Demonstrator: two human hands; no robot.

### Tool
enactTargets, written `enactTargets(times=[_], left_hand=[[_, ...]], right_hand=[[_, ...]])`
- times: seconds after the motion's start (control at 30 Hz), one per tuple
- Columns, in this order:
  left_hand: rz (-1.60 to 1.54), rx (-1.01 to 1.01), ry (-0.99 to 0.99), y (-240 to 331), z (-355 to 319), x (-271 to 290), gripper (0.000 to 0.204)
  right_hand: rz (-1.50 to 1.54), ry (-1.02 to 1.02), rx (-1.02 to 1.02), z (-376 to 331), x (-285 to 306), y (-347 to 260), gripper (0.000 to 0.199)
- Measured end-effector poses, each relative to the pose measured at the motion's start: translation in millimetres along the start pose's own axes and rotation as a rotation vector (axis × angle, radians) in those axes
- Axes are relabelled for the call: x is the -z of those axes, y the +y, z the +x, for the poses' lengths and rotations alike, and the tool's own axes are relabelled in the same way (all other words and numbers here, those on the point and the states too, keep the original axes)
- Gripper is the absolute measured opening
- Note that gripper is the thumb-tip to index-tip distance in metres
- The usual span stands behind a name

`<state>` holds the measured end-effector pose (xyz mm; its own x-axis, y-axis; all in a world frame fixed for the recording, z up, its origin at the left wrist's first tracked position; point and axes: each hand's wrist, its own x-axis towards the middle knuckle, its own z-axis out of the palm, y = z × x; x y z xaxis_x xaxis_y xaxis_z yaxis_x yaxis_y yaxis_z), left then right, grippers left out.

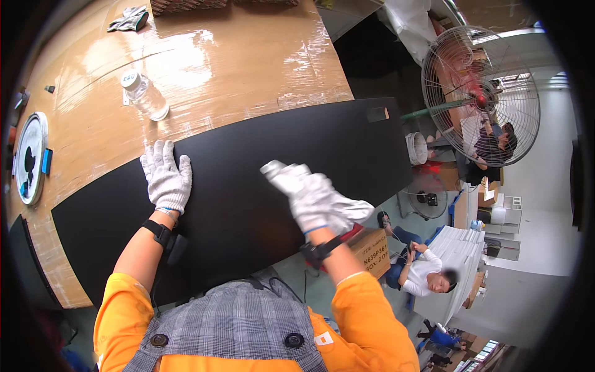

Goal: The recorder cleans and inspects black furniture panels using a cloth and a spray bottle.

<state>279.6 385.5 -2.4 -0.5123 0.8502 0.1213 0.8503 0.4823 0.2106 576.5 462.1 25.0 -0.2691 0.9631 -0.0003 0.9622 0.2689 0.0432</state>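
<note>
A long black panel lies across the table in front of me. My left hand, in a white knit glove, rests flat at the panel's far edge with its fingers stretched out. Over the middle of the panel is my right hand, gloved too and slightly blurred. It is closed on a white cloth, whose loose end hangs out to the right past the wrist. Near the panel's right end there is a small rectangular cutout. Black bands circle both my wrists.
Beyond my left hand a clear bottle stands on the film-wrapped table. A grey glove lies at the back, a round white lid-like thing at left. A large fan, a cardboard box and a seated person are at right.
</note>
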Motion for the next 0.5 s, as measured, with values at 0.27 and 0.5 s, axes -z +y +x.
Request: enactTargets(times=[0.27, 0.5], left_hand=[[0.029, -0.021, 0.051, -2.0, 0.3, -1.5, 0.05], [0.043, -0.046, 0.093, 0.3, -0.2, -8.9, 0.047]], right_hand=[[0.066, 0.044, 0.114, 43.0, 7.5, 15.2, 0.021], [-0.07, 0.15, -0.543, 157.4, -26.2, 165.4, 0.029]])
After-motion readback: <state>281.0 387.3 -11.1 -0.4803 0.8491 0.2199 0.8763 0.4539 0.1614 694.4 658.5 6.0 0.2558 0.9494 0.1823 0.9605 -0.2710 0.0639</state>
